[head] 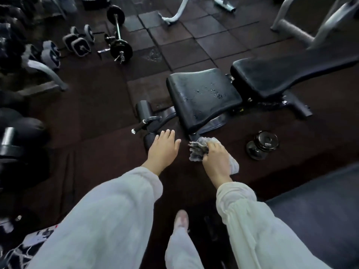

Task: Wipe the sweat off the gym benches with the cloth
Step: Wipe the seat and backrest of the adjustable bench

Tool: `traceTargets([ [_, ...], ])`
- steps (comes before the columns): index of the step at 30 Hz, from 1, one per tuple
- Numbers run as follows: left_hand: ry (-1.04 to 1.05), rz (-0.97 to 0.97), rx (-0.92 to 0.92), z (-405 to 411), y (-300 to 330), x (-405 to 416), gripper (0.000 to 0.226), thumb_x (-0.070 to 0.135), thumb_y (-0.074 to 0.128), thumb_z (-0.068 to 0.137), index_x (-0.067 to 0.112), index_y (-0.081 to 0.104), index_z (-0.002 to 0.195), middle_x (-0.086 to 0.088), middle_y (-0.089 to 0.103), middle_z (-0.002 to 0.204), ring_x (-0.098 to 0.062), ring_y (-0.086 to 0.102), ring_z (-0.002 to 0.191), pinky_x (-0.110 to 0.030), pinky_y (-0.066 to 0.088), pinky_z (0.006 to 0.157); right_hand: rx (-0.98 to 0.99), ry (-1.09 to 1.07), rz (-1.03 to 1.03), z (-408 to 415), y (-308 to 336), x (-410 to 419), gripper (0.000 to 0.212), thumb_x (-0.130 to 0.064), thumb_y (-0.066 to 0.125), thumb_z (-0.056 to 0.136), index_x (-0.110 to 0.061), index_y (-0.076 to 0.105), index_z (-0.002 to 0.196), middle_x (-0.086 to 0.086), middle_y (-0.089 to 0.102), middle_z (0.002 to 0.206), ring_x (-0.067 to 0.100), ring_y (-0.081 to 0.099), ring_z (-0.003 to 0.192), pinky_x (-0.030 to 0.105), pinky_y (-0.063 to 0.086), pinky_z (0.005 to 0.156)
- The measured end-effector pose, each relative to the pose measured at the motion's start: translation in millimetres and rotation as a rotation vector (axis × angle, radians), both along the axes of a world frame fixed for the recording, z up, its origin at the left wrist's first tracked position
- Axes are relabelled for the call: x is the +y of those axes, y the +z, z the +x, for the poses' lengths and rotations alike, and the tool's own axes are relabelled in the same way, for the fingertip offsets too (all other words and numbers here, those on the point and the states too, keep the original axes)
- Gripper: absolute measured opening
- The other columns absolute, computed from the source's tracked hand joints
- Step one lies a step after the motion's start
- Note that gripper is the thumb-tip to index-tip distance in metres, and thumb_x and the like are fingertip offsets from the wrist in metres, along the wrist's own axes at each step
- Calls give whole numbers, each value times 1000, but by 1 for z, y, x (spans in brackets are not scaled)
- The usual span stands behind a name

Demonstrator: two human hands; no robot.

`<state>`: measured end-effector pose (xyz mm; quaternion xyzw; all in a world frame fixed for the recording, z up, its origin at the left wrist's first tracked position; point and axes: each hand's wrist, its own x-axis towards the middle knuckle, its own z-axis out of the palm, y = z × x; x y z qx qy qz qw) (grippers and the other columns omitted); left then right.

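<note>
- Head view: black seat pad [202, 98] of adjustable bench, dotted with droplets toward its far right part.
- Just below pad's near edge: grey cloth [198, 150], bunched, clenched in right hand [215, 158].
- Left of pad's near corner: left hand [164, 147], loose, fingers spread, grasping nothing.
- Best done by flattening cloth, then sweeping overlapping strokes across droplets toward back pad [287, 74].
- Right of pad, on floor: dumbbell [262, 145]; worth avoiding underfoot.

The person is wearing loose, pale grey-white long sleeves [108, 216] that are gathering into elastic cuffs at both wrists, matching light trousers [182, 249] below, and a pale pinkish shoe [181, 218], while both hands [162, 150] are showing bare beyond the cuffs.
</note>
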<state>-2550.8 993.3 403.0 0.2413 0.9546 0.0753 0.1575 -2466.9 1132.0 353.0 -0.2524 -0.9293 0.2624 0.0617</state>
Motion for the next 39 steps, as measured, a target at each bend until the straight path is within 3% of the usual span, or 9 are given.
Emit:
traceTargets([
  [4, 3, 76, -70, -63, -27, 30, 50, 31, 27, 102, 7, 21, 146, -11, 22, 153, -24, 17, 141, -36, 13, 113, -70, -56, 1, -58, -22, 25, 43, -2, 50, 80, -3, 53, 124, 14, 55, 124, 30, 45, 117, 36, 30, 100],
  [11, 167, 249, -231, -170, -75, 62, 50, 28, 32, 101, 4, 26, 144, -12, 29, 150, -21, 22, 140, -35, 20, 113, -104, -82, -50, -148, -57, 47, 30, 0, 48, 79, -3, 59, 107, 11, 61, 110, 27, 51, 105, 31, 33, 91],
  [15, 159, 244, -243, -227, -106, 82, 51, 28, 32, 101, 4, 25, 145, -12, 26, 151, -21, 18, 141, -34, 18, 112, -105, -83, -29, -201, -84, 57, 39, 0, 50, 79, -4, 57, 117, 12, 59, 116, 28, 49, 110, 31, 32, 95],
  [22, 143, 261, -319, -286, -166, 124, 53, 28, 33, 101, 4, 20, 146, -14, 20, 153, -22, 15, 142, -35, 17, 113, -66, -148, 86, -256, -140, 80, 45, 2, 60, 71, 3, 58, 116, 18, 61, 116, 34, 54, 111, 44, 40, 99],
  [26, 431, 455, -496, -292, -194, 149, 55, 27, 29, 102, 7, 9, 148, -14, 11, 155, -23, 11, 142, -28, 14, 109, -99, -137, 189, -260, -168, 85, 54, 1, 58, 70, -4, 55, 124, 16, 57, 125, 34, 53, 116, 48, 42, 95],
  [30, 805, 572, -674, -289, -230, 164, 53, 32, 28, 101, 22, 7, 149, -11, 13, 155, -27, 21, 139, -33, 21, 108, -134, -104, 260, -266, -183, 91, 53, -26, 38, 73, -14, 61, 119, 8, 60, 123, 29, 56, 113, 48, 46, 87],
  [34, 928, 757, -689, -279, -254, 165, 55, 37, 36, 99, 35, 12, 148, -5, 24, 152, -23, 31, 134, -29, 25, 104, -98, -53, 289, -286, -190, 102, 51, -36, 42, 71, -18, 63, 113, 2, 62, 119, 26, 53, 109, 45, 41, 83],
  [36, 957, 848, -681, -277, -261, 162, 55, 36, 43, 97, 37, 19, 146, -3, 25, 151, -20, 32, 133, -26, 24, 104, -13, 73, 324, -280, -197, 99, 47, -34, 45, 71, -19, 65, 111, 0, 62, 120, 25, 48, 109, 44, 36, 82],
  [39, 1008, 965, -752, -280, -268, 158, 58, 37, 52, 92, 45, 24, 142, -1, 26, 151, -17, 35, 131, -33, 26, 110, 131, 328, 384, -246, -209, 96, 39, -25, 49, 73, -20, 66, 108, -2, 63, 120, 22, 48, 110, 44, 38, 82],
])
